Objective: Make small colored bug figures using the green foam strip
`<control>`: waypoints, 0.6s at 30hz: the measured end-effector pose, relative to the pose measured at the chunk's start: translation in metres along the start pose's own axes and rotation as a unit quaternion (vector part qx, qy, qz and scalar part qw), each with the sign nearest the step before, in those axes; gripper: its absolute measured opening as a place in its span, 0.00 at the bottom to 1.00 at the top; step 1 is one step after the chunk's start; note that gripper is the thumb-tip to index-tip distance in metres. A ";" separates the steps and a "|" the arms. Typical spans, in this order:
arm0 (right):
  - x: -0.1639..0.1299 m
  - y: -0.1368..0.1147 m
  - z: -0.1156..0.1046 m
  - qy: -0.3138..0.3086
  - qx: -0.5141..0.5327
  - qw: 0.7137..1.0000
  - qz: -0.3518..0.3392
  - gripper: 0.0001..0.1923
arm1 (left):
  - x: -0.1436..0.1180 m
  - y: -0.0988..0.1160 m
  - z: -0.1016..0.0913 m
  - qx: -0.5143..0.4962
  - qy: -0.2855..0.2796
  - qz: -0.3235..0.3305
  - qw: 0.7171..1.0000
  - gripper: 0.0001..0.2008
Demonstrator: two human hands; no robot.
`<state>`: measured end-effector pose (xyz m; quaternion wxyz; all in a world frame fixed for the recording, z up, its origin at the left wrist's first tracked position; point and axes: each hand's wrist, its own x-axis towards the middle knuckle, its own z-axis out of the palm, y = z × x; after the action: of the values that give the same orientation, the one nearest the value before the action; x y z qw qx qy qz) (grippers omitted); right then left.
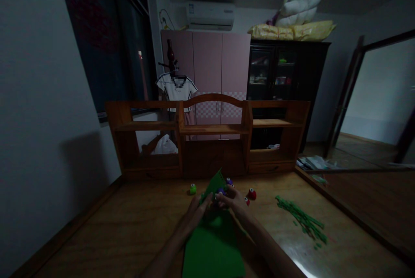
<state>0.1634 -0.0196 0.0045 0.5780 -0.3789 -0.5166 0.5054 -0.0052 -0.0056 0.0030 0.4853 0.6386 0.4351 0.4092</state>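
Observation:
My left hand holds the near edge of a small green sheet that stands tilted up above the desk. My right hand grips a small purple punch clamped on that sheet. A larger green sheet lies flat on the wooden desk under my forearms. Other small punches stand around: a green one to the left, a purple one behind, two red ones to the right.
A pile of green paper strips lies on the desk's right side. A wooden shelf unit stands along the desk's back edge. Behind are pink and dark cabinets, a hanging shirt and a wall at left. The room is dim.

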 end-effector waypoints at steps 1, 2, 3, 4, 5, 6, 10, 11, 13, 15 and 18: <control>0.000 0.000 0.000 0.004 -0.001 1.000 0.001 0.20 | -0.001 0.001 0.000 -0.006 -0.006 -0.002 1.000 0.25; 0.000 0.000 0.000 0.006 -0.002 1.000 0.004 0.20 | -0.001 0.002 0.000 -0.009 -0.008 -0.004 1.000 0.25; 0.000 0.000 0.000 0.008 -0.002 1.000 0.007 0.20 | -0.002 0.002 0.001 -0.009 -0.006 -0.007 1.000 0.26; 0.000 0.000 0.000 0.008 -0.002 1.000 0.011 0.21 | -0.003 0.003 0.001 -0.007 -0.003 -0.010 1.000 0.26; 0.000 0.000 0.000 0.007 -0.002 1.000 0.014 0.21 | -0.003 0.003 0.000 -0.005 0.000 -0.013 1.000 0.26; 0.000 0.000 0.000 0.006 -0.002 1.000 0.016 0.21 | -0.004 0.002 0.000 -0.003 0.001 -0.013 1.000 0.26; 0.000 0.000 -0.001 0.015 -0.008 1.000 0.012 0.19 | -0.001 -0.003 0.000 0.013 0.016 -0.012 1.000 0.25; -0.001 0.000 -0.001 0.018 -0.009 1.000 0.010 0.18 | 0.000 -0.005 -0.001 0.018 0.020 -0.014 1.000 0.25; -0.003 -0.001 0.000 0.020 -0.002 1.000 0.005 0.17 | 0.000 -0.007 -0.001 0.023 0.018 -0.023 0.999 0.26; -0.005 -0.003 0.001 0.014 0.029 0.999 0.004 0.17 | -0.001 -0.007 -0.001 0.015 0.012 -0.031 0.999 0.25; -0.006 -0.006 0.001 -0.002 0.072 0.997 0.017 0.17 | -0.005 -0.005 0.000 -0.013 0.014 -0.043 0.999 0.25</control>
<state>0.1636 -0.0271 0.0086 0.5940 -0.3445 -0.4732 0.5519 -0.0073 -0.0098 -0.0027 0.5044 0.6070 0.4635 0.4028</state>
